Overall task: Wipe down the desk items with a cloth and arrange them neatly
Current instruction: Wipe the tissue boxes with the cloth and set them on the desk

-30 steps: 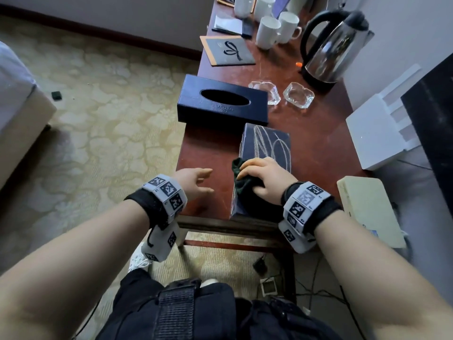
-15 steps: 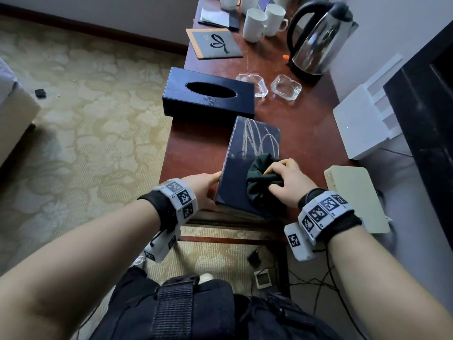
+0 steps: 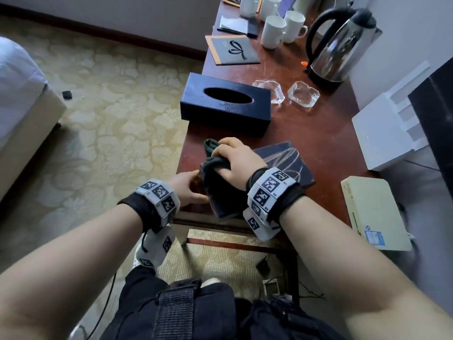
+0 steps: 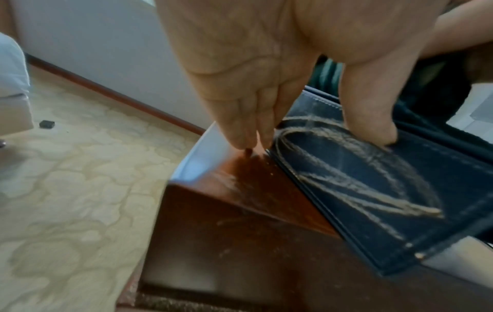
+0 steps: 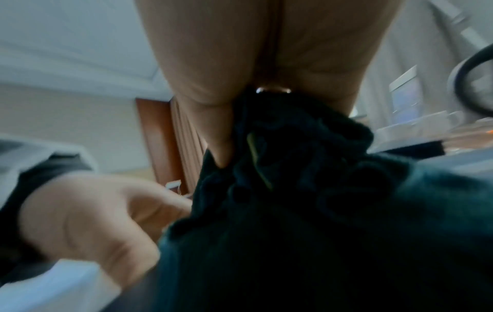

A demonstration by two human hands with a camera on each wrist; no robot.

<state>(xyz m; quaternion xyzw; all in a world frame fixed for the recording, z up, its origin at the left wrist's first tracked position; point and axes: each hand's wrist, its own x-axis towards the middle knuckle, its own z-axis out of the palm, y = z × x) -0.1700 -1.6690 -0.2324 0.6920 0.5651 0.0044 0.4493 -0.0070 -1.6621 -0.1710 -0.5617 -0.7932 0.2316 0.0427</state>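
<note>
A dark navy folder (image 3: 289,163) with dusty scribble marks lies at the near end of the wooden desk (image 3: 318,133), one corner past the desk's front edge. My right hand (image 3: 235,158) grips a bunched dark green cloth (image 3: 215,165) and holds it against the folder's far left corner. My left hand (image 3: 188,190) holds the folder's left edge. In the left wrist view the thumb (image 4: 373,126) presses on the folder's cover (image 4: 373,190) and the fingers (image 4: 248,130) reach down beside its edge to the desk. The right wrist view is mostly filled by the cloth (image 5: 306,190).
Beyond the folder stands a dark tissue box (image 3: 225,104), then two glass ashtrays (image 3: 304,94), a steel kettle (image 3: 340,45), white mugs (image 3: 273,31) and a grey card with a bow (image 3: 232,49). A white unit (image 3: 382,133) and a beige box (image 3: 372,212) sit right of the desk. Carpet lies left.
The folder has turned from lengthwise to slanting across the desk. My right hand carried the cloth from its near end to its far left corner. My left hand took hold of its left edge.
</note>
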